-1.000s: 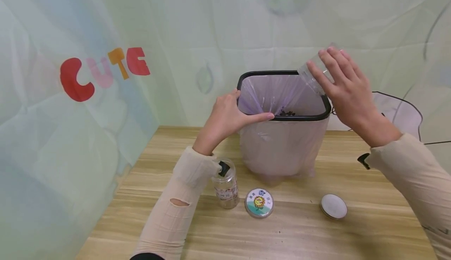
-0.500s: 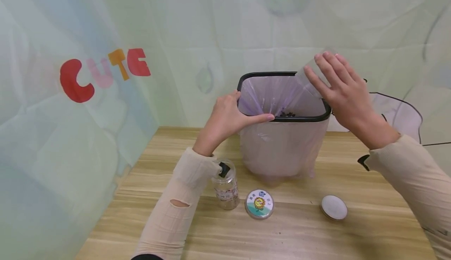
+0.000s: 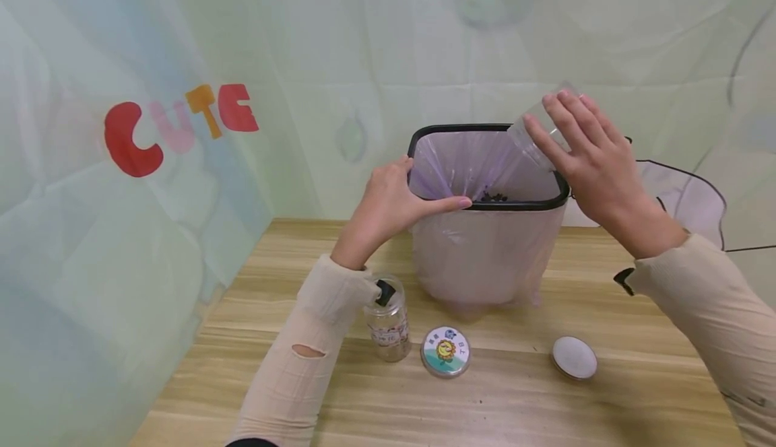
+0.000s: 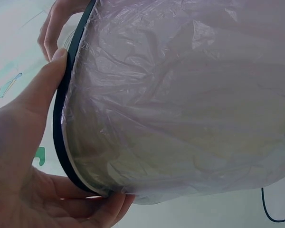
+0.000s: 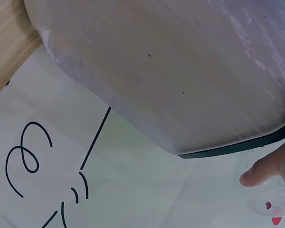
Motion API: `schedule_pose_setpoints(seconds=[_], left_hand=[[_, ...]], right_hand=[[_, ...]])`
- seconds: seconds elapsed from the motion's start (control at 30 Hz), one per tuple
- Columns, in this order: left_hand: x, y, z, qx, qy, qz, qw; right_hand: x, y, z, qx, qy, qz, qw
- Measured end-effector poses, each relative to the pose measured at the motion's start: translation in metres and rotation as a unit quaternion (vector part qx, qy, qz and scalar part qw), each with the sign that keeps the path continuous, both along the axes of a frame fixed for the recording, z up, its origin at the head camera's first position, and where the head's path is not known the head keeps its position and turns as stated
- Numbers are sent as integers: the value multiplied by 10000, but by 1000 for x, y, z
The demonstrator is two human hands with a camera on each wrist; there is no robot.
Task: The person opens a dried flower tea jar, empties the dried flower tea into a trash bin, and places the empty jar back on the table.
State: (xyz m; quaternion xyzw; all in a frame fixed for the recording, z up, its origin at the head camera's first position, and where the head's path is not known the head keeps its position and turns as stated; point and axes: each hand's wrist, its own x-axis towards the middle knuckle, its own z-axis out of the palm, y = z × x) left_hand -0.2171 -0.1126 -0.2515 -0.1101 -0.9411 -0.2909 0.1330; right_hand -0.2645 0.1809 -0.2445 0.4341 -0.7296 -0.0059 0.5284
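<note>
A small bin [image 3: 488, 258] with a black rim [image 3: 521, 202] and a pale purple liner stands on the wooden table. My left hand [image 3: 397, 198] grips the rim at its near left corner, thumb along the front edge; the left wrist view shows the fingers [image 4: 47, 85] curled over the rim [image 4: 61, 123]. My right hand [image 3: 591, 154] holds a clear empty jar [image 3: 536, 130] tilted, mouth down, over the bin's right edge. In the right wrist view a fingertip [image 5: 266, 171] presses on the jar [image 5: 270, 199]. Dark bits [image 3: 494, 196] lie inside the liner.
On the table in front of the bin stand a small clear jar with a black-tipped top [image 3: 388, 322], a round lid with a sunflower sticker [image 3: 446, 351] and a plain white lid [image 3: 574, 357]. Printed fabric walls close in the back and left.
The right hand with the tilted jar dropped a little toward the bin's right rim, then rose slightly. The left hand has stayed on the rim.
</note>
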Motion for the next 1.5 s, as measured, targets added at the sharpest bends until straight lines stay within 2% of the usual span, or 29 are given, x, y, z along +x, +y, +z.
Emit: schedule_pose_setpoints(seconds=[0.13, 0.27, 0.4, 0.57, 0.83, 0.97, 1.17, 1.4, 1.5], left_hand=[[0, 1, 0, -42, -57, 10, 10000], [0, 2, -1, -27, -74, 43, 10000], [-1, 3, -1, -36, -46, 42, 10000], [-1, 3, 0, -76, -10, 27, 10000], [-1, 5, 1, -44, -14, 9, 10000], [-1, 5, 2, -52, -55, 3, 10000], [-2, 6, 2, -8, -32, -21, 10000], [-4, 6, 3, -52, -26, 0, 10000], [-4, 6, 4, -23, -11, -16, 10000]], right_hand=[[0, 2, -4, -328, -277, -16, 9991], [-1, 4, -6, -1019, -522, -182, 9933], [1, 9, -8, -1609, -853, -390, 9825], [4, 13, -8, -1995, -1254, -540, 9703], [5, 23, -7, -2522, -1772, -520, 9499], [6, 29, -8, -2921, -2021, -433, 9338], [13, 38, -9, -3490, -2525, -400, 9016], [29, 46, -12, -4300, -3425, -448, 8341], [36, 52, -17, -4454, -3726, -511, 8125]])
